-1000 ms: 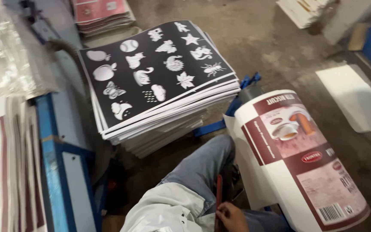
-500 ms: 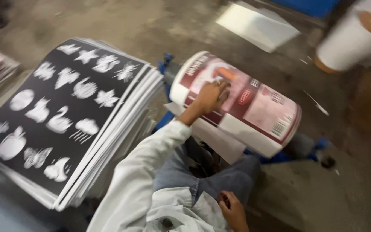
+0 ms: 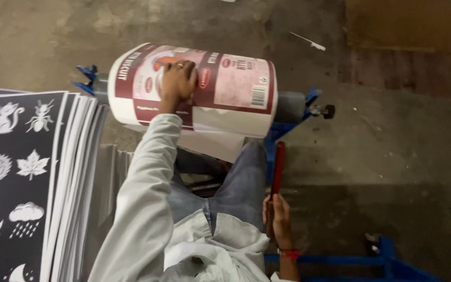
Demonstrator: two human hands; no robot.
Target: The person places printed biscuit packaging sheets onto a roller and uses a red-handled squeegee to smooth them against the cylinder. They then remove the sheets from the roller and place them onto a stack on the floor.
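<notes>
- Gripped in the right hand (image 3: pixel 279 216), near right, is a long, thin red tool (image 3: pixel 276 175) pointing away along the thigh
- Left hand (image 3: pixel 177 82) lies flat, fingers spread, on top of the big roll of printed maroon, pink and white film (image 3: pixel 194 86), closed on nothing
- Roll sits sideways on a blue metal stand (image 3: pixel 293 122), far centre
- Stack of black sheets with white animal shapes (image 3: pixel 19 177) lies left

Only 1 view: a head-worn camera looking steeply down over the person's own torso and legs toward the concrete floor (image 3: pixel 392 156). It sits close, taking in the printed roll (image 3: pixel 220 86) ahead and the stack of black sheets (image 3: pixel 22 183) at frame left.
</notes>
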